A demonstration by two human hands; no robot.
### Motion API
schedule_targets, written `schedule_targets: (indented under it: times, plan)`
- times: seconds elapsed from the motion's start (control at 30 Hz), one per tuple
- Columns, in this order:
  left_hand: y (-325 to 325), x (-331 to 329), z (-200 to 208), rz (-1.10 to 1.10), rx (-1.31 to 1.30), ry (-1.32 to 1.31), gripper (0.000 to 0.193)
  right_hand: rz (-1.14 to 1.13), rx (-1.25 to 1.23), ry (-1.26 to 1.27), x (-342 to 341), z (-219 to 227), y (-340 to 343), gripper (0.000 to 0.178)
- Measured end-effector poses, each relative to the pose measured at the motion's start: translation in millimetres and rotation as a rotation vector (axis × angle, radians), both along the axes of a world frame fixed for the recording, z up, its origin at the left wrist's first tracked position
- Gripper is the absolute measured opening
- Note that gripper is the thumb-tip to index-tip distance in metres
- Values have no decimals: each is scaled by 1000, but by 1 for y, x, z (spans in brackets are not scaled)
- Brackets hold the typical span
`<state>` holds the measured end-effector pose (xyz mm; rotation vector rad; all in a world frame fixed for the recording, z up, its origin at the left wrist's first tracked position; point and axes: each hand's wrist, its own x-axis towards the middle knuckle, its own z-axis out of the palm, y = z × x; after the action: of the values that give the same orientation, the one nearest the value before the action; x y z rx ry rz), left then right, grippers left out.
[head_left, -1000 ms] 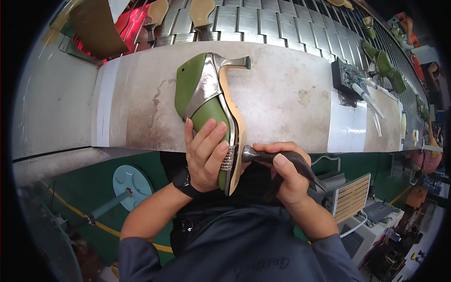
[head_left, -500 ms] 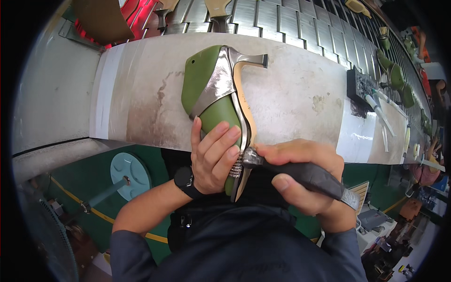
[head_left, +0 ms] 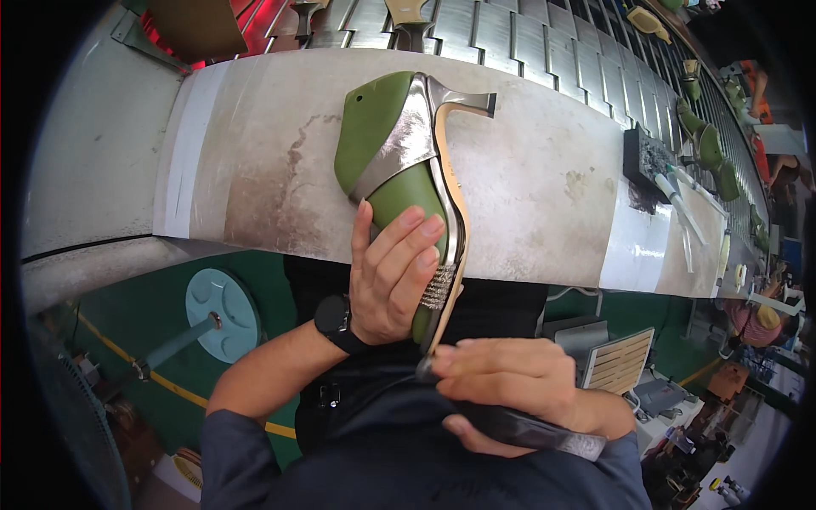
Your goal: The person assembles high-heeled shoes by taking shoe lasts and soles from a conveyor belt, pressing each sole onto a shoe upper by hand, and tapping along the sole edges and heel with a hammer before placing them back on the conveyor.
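Note:
A high-heeled sandal (head_left: pixel 412 140) with a metallic silver heel and back lies on its side. A green shoe last (head_left: pixel 365 136) fills it, and a glittering strap crosses near the toe. My left hand (head_left: pixel 387 293) wraps round the front part of the last, fingers closed near the strap. In my right hand (head_left: pixel 514 374) is a hammer (head_left: pixel 510 427) with a dark wrapped handle, gripped close to its rounded metal head. That head sits at the toe tip of the tan sole; I cannot tell if it touches. The heel end lies over the worktable (head_left: pixel 535 187), the toe toward my body.
Beyond the table runs a metal slat conveyor (head_left: pixel 501 42) carrying heeled shoes. A black block (head_left: pixel 646 157) and white brush-like tools (head_left: pixel 680 208) lie at the table's right. A pale blue disc on a pole (head_left: pixel 223 314) stands at lower left, a slatted wooden panel (head_left: pixel 619 361) at lower right.
My right hand has brought the hammer down along the sole, from beside the glittering strap to the toe tip nearer my body. My left hand keeps its hold on the shoe.

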<state>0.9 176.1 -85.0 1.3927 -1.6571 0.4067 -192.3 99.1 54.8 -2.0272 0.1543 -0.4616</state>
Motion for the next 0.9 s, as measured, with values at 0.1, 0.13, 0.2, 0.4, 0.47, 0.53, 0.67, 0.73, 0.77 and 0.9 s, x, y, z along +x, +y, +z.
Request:
schedule_targets:
  times: [0.1, 0.13, 0.2, 0.4, 0.47, 0.53, 0.67, 0.73, 0.77, 0.9]
  plan:
    - [-5, -2, 4, -5, 11, 20, 81, 57, 158, 79, -6, -13, 5, 34]
    - [-4, 0, 2, 1, 10, 20, 81, 30, 243, 74, -10, -5, -1, 31]
    - [-2, 4, -4, 0, -10, -59, 82, -80, 341, 9, -19, 4, -15, 33]
    - [-5, -6, -6, 25, -79, 95, 32, -287, 290, 19, 2, -5, -31, 35]
    - [-6, -8, -5, 21, -73, 95, 32, -285, 335, 64, 4, -2, -42, 34]
    - [-6, -10, -10, 43, -76, 119, 32, -289, 378, 109, 8, 3, -54, 33]
    - [-4, -8, -17, 54, -97, 106, 31, -238, 478, 235, 24, 15, -78, 28]
    - [-6, -8, -19, 37, -123, 103, 31, -220, 567, 319, 31, 20, -89, 25]
    - [-7, -9, -20, 51, -119, 106, 31, -248, 631, 348, 36, 23, -94, 23]
    - [-4, -9, -20, 34, -93, 132, 30, -290, 666, 400, 51, 17, -112, 20]
